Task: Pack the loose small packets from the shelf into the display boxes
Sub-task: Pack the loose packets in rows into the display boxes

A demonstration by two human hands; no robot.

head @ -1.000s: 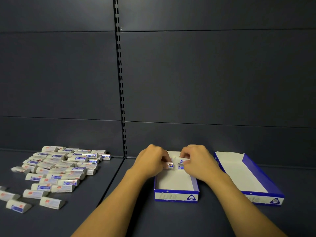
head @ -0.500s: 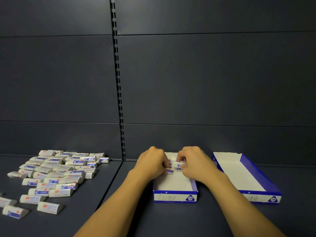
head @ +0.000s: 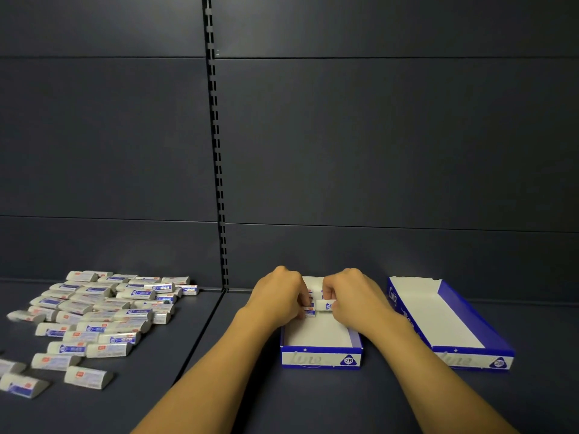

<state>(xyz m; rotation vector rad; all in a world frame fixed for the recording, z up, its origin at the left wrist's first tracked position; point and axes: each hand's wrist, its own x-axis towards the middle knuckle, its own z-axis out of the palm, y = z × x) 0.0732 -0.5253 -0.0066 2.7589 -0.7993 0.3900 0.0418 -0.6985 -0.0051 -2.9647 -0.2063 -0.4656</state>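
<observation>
I'm working both hands over the far end of the near display box, lining up packets against its back wall. My right hand is pinching a small white-and-blue packet by its end, fingers curled round it, and easing it in beside the ones already standing there. My left hand is curling over the little row of packets at the box's left wall, fingertips pressing them to keep them from tipping. These look light and stiff-sided with a slick wrapper, so I'm judging a short pinch across the narrow ends is the safest hold. The big heap of loose packets is lying well off to my left on the shelf, and the second display box is sitting just right of the first, holding nothing I can see.
</observation>
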